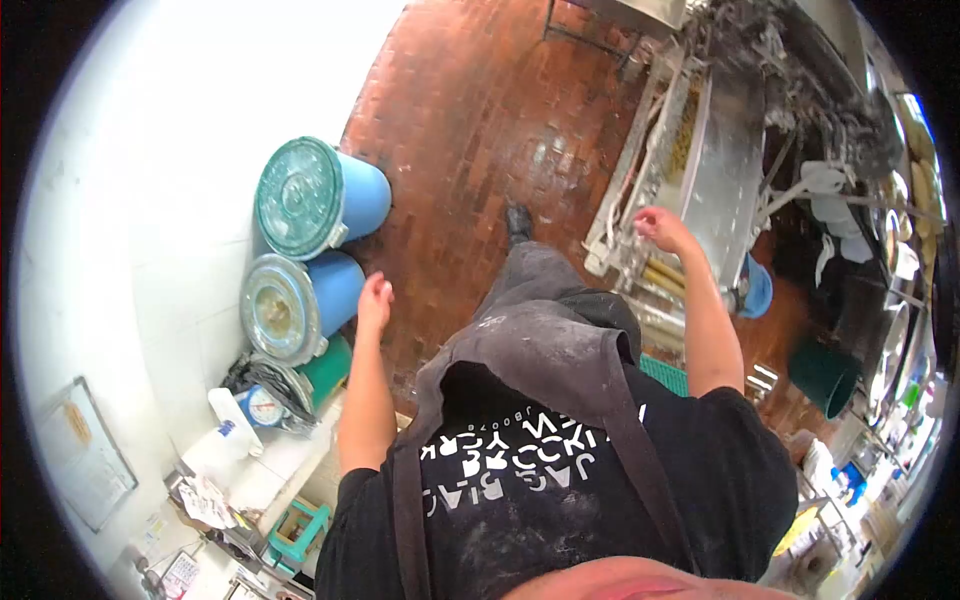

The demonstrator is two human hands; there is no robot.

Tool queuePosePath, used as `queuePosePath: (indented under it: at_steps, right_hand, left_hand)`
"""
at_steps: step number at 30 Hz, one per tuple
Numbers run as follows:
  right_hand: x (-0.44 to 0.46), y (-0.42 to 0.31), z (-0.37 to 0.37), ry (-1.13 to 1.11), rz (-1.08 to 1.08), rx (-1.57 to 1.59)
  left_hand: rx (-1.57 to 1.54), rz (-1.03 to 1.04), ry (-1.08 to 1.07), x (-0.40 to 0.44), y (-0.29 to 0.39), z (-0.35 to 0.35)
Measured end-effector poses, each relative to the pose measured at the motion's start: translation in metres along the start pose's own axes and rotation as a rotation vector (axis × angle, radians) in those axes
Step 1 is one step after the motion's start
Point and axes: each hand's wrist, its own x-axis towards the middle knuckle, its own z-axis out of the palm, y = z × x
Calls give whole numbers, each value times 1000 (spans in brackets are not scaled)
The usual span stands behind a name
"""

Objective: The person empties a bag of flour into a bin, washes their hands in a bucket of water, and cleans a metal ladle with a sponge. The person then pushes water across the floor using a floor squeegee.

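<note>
Left fingers [380, 284]: small in view; loosely bent and a little apart, nothing seen between them.
Right fingers [648, 222]: half curled, slightly apart, nothing seen in them; over the near end of the metal machine, contact not clear.
Near tub [338, 288]: just to the left of the left fingers; blue wall, round, smooth plastic. Contents hidden; probably heavy if full, slick when wet. Best hold likely low on the wall with both hands.
Its lid [268, 308]: clear-greyish disc, cloudy in the middle; likely light, stiff, a bit flexible, best taken at the rim.
Far tub [366, 192]: ahead of the left fingers, beyond the near one; blue wall, scuffed green lid [298, 198] with ringed ridges.
Green bin [328, 368]: behind the left fingers, toward the body; black plastic [240, 375] crumpled beside it, thin and soft.
Machine [728, 165]: under and beyond the right fingers; long, flat greyish bed, straight rails, dusty-looking. Likely heavy and rigid; frame rails look the firmest hold.
Blue bucket [758, 288]: right of and behind the right fingers, partly hidden.
Floor [460, 110]: between both hands; red-brown brick tile, glossy in patches, possibly slippery.
</note>
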Motion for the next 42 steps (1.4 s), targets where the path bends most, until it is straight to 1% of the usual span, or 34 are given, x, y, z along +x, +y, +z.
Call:
queuePosePath:
  at_steps: [1, 2, 3, 4, 5, 7, 9, 11, 14, 17, 19, 20, 21, 22, 23, 24, 25, 26, 27, 28, 29, 30, 31, 33, 34, 35, 36, 38, 39, 40, 41, 42]
  right_hand:
    - [31, -23, -14, 14, -37, -67]
    - [59, -54, -27, 33, -71, -132]
    - [83, -89, -41, 56, -104, -198]
    - [104, -133, -56, 78, -76, -224]
    - [136, -156, -65, 97, -141, -247]
    - [202, -197, -89, 129, -264, -308]
    - [241, -266, -114, 101, -242, -306]
    - [286, -309, -137, 97, -233, -270]
    - [365, -323, -160, 91, -236, -195]
    - [425, -275, -169, 6, -73, 226]
    - [459, -168, -144, 175, 11, -303]
    - [412, -226, -150, 6, 528, -709]
    - [414, -209, -146, -130, 708, -639]
    - [408, -191, -142, -142, 741, -454]
    - [407, -154, -132, -125, 648, -344]
    - [403, -114, -122, -95, 504, -288]
    - [376, -189, -149, -92, 578, -170]
    - [375, -156, -132, 77, 598, -124]
    - [378, -114, -115, 131, 536, -144]
    - [387, -50, -93, 92, 563, -19]
    - [388, -82, -107, 75, 739, 183]
    - [387, -116, -126, 49, 913, 386]
    - [399, -120, -132, 79, 941, 406]
    - [427, -105, -137, 144, 998, 462]
    - [449, -74, -133, 239, 904, 696]
    - [468, -54, -131, 344, 806, 926]
    - [483, -75, -152, 436, 762, 1012]
    - [512, -124, -194, 597, 793, 951]
    - [522, -151, -214, 666, 787, 1000]
    - [528, -169, -230, 692, 770, 1015]
    - [529, -202, -242, 753, 768, 974]
    - [535, -207, -240, 834, 767, 985]
  left_hand:
    - [-13, -67, 21, 1, -17, -6]
    - [-160, -209, 26, -5, -29, -10]
    - [-234, -269, -39, -11, -53, -20]
    - [-383, -382, -76, -15, -70, -23]
    - [-326, -475, -106, -25, -74, -27]
    - [-83, -652, -149, -35, -60, -33]
    - [25, -755, -200, -24, -44, -34]
    - [89, -815, -255, 11, -32, -35]
    - [172, -830, -322, 96, 4, -44]
    - [298, -791, -376, 223, 40, -67]
    - [399, -737, -361, 342, 87, -82]
    - [431, -692, -323, 412, 110, -92]
    - [361, -540, -196, 466, 181, -105]
    - [328, -338, -190, 554, 183, -113]
    - [251, -93, -179, 612, 257, -121]
    - [284, -113, -114, 662, 335, -124]
    - [316, -25, -80, 717, 394, -124]
    - [352, 63, -42, 770, 456, -125]
    - [355, 156, -10, 807, 522, -121]
    - [311, 204, -21, 831, 588, -118]
    - [264, 249, -31, 850, 648, -113]
    - [198, 265, -36, 862, 698, -106]
    - [128, 280, -41, 875, 740, -98]
    - [-92, 200, -59, 909, 801, -83]
    - [-183, 160, -77, 929, 828, -81]
    - [-248, 211, -102, 962, 852, -82]
    - [-319, 255, -134, 1003, 868, -89]
    - [-448, 308, -187, 1085, 905, -118]
    - [-500, 324, -221, 1134, 936, -131]
    - [-495, 301, -211, 1174, 972, -143]
    - [-537, 333, -262, 1247, 993, -160]
    - [-515, 238, -291, 1300, 1027, -171]
